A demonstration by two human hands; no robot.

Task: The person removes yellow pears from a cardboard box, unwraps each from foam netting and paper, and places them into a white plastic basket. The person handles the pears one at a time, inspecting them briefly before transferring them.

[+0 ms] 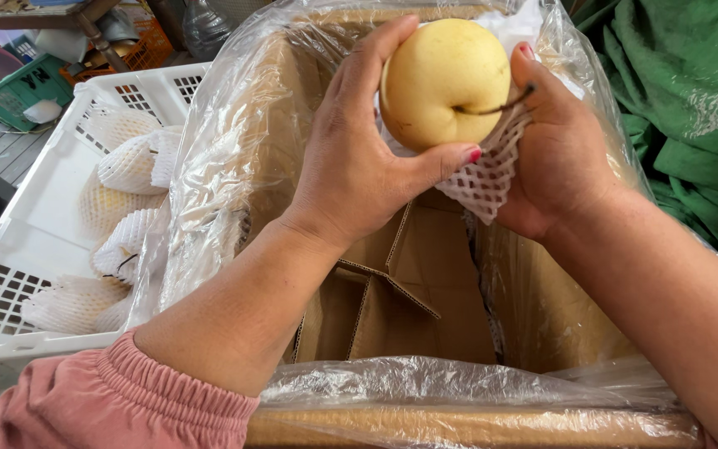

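My left hand (359, 158) and right hand (554, 158) hold a yellow pear (442, 79) in white foam netting (488, 179) above a plastic-lined cardboard box (425, 316).

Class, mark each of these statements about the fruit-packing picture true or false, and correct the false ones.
1. Both hands hold one yellow pear. True: the left hand and right hand grip it from either side.
2. The pear is fully wrapped in its foam net. False: the white foam net hangs beneath it, covering only part.
3. The cardboard box is lined with clear plastic. True.
4. The box is full of fruit. False: only cardboard dividers show inside.
5. The white crate is on the right. False: it sits left of the box, holding net-wrapped fruit.
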